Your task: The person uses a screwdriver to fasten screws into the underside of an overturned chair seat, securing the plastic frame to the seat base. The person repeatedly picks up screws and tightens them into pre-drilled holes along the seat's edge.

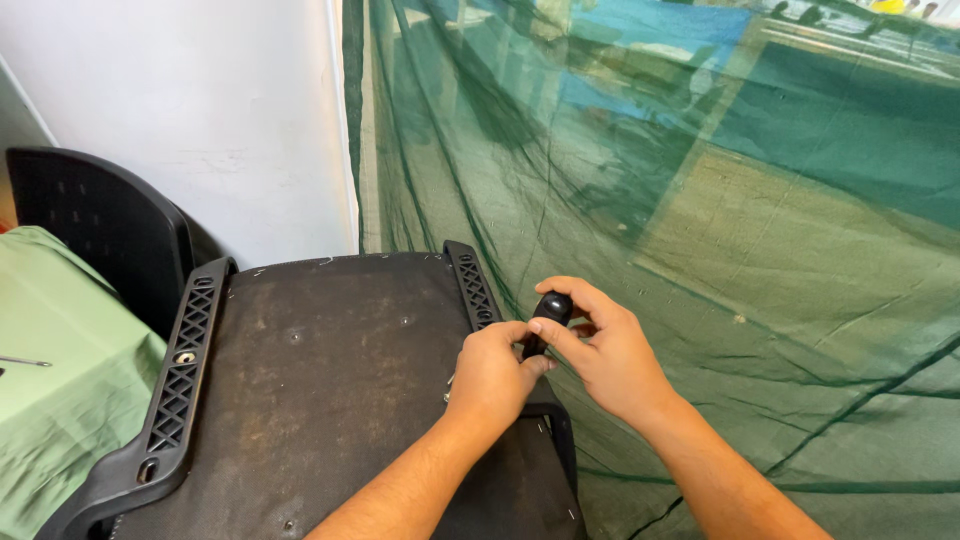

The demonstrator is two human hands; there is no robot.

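While both hands are meeting over the right edge of an upturned seat [330,400], the person is working a small black knob [553,306] that is sticking up beside the right rail [472,285]. The left hand [492,375] is curling closed around the lower part of the knob's stem, thumb and fingers pressed together on it. The right hand [605,352] is pinching the knob's rounded top between thumb and forefinger, with the other fingers bending loosely behind. The knob is standing just past the seat's right edge, near the far end of that rail, and how it is joined to the seat is hidden by the hands. The seat's dusty dark underside is facing up, dotted with small screw holes, and a second ribbed black rail [178,385] is running along its left side. A green net [700,250] is hanging right of the seat. A black backrest [95,225] is leaning against the white wall [190,110] at the left, and a green cloth [60,370] is lying beside the seat.
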